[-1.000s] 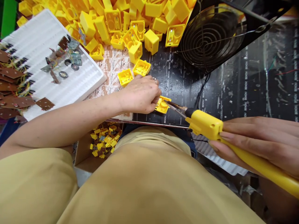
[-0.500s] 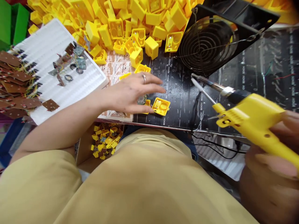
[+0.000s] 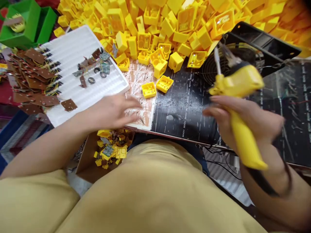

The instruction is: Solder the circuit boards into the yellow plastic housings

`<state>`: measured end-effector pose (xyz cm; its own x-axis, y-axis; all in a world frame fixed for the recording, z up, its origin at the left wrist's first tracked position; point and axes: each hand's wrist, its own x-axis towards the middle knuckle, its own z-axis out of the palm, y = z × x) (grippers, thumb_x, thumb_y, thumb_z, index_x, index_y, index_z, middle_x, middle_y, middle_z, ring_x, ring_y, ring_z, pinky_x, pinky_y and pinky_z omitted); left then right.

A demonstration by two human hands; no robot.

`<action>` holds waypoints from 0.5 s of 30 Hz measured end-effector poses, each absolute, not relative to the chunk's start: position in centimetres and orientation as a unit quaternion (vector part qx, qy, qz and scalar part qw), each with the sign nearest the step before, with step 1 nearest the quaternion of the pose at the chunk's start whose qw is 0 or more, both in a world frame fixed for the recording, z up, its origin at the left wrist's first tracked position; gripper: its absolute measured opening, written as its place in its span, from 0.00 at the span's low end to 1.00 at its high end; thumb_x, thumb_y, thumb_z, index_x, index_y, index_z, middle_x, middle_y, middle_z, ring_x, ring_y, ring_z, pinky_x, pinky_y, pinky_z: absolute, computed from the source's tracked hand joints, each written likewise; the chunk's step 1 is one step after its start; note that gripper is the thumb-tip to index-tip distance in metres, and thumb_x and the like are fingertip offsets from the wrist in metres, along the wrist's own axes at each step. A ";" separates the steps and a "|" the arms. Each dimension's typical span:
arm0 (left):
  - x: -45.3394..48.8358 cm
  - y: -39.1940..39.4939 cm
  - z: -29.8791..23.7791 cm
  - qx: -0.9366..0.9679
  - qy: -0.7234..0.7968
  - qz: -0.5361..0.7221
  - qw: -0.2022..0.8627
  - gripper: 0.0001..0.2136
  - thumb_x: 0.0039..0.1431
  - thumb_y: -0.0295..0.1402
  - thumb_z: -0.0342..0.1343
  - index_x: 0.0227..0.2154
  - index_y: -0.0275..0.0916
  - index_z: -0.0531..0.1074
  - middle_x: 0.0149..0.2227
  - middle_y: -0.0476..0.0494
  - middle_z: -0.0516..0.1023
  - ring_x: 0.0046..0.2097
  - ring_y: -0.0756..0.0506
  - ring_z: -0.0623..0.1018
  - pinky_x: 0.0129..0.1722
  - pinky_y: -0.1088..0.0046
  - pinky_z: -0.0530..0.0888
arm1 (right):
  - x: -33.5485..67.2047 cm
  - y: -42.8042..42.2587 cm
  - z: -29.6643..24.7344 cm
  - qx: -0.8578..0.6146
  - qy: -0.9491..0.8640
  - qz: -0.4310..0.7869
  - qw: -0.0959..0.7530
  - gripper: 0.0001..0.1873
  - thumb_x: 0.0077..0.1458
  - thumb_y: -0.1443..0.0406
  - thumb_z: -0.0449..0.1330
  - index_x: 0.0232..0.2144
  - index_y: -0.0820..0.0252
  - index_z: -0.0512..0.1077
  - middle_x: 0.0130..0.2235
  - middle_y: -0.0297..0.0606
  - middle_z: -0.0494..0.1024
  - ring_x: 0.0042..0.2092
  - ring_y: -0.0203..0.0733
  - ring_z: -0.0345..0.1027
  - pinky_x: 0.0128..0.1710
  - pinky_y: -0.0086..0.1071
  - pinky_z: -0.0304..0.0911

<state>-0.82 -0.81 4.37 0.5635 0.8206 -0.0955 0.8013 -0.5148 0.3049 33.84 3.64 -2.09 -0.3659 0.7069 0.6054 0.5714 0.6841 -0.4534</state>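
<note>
My right hand [image 3: 245, 121] is wrapped round the handle of a yellow soldering gun [image 3: 236, 94], tip pointing up in front of the black fan [image 3: 252, 51]. My left hand [image 3: 114, 110] is blurred, fingers stretched out flat, empty, hovering over the patterned sheet [image 3: 138, 97] at the near edge of the work surface, just above a cardboard box of small yellow finished parts [image 3: 110, 150]. Two open yellow casings [image 3: 156, 86] lie on the surface beyond my left hand. The black mat [image 3: 184, 110] lies between my hands.
A big heap of yellow casings [image 3: 170, 26] fills the back. A white ribbed tray [image 3: 73, 64] with small speakers and wired parts sits at left, brown circuit boards [image 3: 31, 81] beside it. Green bins [image 3: 26, 22] stand far left. Cables hang below the mat's edge.
The left hand let go of the small yellow part and swept left towards the box; that part is gone from the mat. The right hand lifted the soldering gun upright and moved it left.
</note>
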 end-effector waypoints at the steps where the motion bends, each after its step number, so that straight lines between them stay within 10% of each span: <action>1: -0.1 0.4 3.4 0.836 0.537 0.064 0.094 0.22 0.73 0.48 0.48 0.54 0.40 0.78 0.56 0.36 0.81 0.55 0.37 0.80 0.52 0.61 0.76 | 32.4 5.2 -2.3 -0.375 -0.844 0.073 0.377 0.10 0.69 0.58 0.62 0.47 0.54 0.78 0.38 0.33 0.83 0.37 0.38 0.79 0.37 0.29 0.74; 6: 4.7 5.4 -0.8 0.761 0.647 0.049 -0.018 0.30 0.66 0.54 0.58 0.60 0.35 0.74 0.55 0.28 0.79 0.59 0.30 0.74 0.50 0.60 0.74 | 25.3 12.4 -5.0 -0.321 -0.905 0.044 0.278 0.30 0.66 0.46 0.61 0.51 0.69 0.73 0.44 0.42 0.82 0.45 0.43 0.79 0.44 0.35 0.75; 15: 2.3 3.2 -1.0 0.842 0.539 -0.016 0.027 0.15 0.72 0.33 0.52 0.53 0.36 0.79 0.58 0.32 0.78 0.59 0.34 0.77 0.57 0.58 0.75 | 30.2 7.4 -3.7 -0.272 -0.910 -0.077 0.302 0.16 0.69 0.56 0.60 0.52 0.61 0.71 0.40 0.42 0.81 0.32 0.40 0.76 0.28 0.28 0.66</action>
<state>2.29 3.24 -1.05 0.4186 0.9064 -0.0561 0.9082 -0.4177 0.0270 30.17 7.39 -3.67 -0.6698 0.4482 0.5921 0.5414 0.8405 -0.0238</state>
